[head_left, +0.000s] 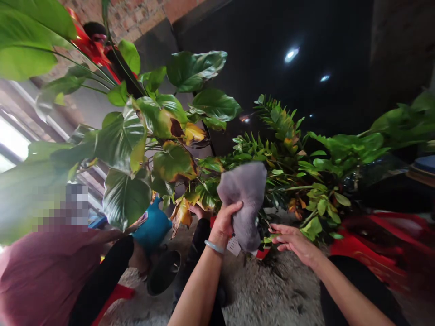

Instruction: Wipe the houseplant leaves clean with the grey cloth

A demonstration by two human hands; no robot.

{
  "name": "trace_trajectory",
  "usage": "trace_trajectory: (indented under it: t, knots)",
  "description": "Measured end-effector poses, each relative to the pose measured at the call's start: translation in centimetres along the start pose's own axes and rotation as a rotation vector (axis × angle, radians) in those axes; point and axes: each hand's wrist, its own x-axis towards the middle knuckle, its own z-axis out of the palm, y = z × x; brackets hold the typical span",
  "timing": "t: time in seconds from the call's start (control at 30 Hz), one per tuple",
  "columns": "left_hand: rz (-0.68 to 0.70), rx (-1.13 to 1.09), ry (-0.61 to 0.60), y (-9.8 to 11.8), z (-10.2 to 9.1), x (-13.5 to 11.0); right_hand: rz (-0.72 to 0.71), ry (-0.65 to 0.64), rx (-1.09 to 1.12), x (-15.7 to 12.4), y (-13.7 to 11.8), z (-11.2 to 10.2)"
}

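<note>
My left hand [222, 226], with a pale bangle at the wrist, grips a grey cloth [246, 199] in front of the plants. The thumb lies across the cloth's near face, and the cloth hangs down below the fingers. To its right, my right hand [295, 242] reaches in with fingers outstretched and a little apart. Its fingertips are at small green leaves [270, 237] and a thin stem low on a bushy plant [282, 167]; whether they pinch the stem is unclear. The pot beneath is mostly hidden.
At left, a large-leaved plant [127, 197] has yellow and brown leaves. A person [50, 271] in a dusky red top sits by a blue vessel [152, 226] and dark bucket [165, 271]. A shiny dark panel [272, 59] stands behind. Red material [370, 249] lies right.
</note>
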Motion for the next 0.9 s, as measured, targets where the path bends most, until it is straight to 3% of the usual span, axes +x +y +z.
trace_trajectory:
  t: [0.13,0.23,0.33,0.43,0.5,0.6,0.67,0.77,0.83,0.9]
  knots:
    - [-0.249,0.157,-0.055,-4.7,-3.5,-2.6,-0.024,-0.042,-0.067,-0.1,0.2,-0.4]
    - [-0.316,0.170,-0.094,-5.1,-5.0,-3.8,-0.032,-0.106,-0.083,-0.1,0.3,-0.4]
    - [-0.206,0.134,-0.135,-2.4,-4.0,-2.7,-0.008,-0.087,-0.037,0.1,0.5,-0.3]
    - [-0.060,0.020,-0.112,0.8,-1.1,0.0,0.020,-0.056,0.015,0.4,0.6,-0.3]
    - [0.007,-0.052,-0.051,1.6,0.6,1.4,0.030,-0.074,0.010,0.3,0.5,-0.3]
    - [0.019,-0.045,0.048,0.0,1.3,1.6,0.038,-0.076,-0.006,-0.2,0.2,-0.2]
    - [-0.067,0.010,0.070,-2.3,0.2,0.2,0.042,-0.069,-0.003,-0.5,0.0,-0.1]
    - [-0.264,0.076,0.004,-5.0,-2.5,-2.7,0.015,-0.106,-0.039,-0.6,0.2,-0.1]
    - [-0.315,0.121,-0.068,-5.1,-3.4,-4.0,-0.019,-0.122,-0.065,-0.4,0.5,-0.2]
    - [-0.271,0.168,-0.126,-3.9,-3.0,-4.1,-0.043,-0.138,-0.067,-0.1,0.9,-0.3]
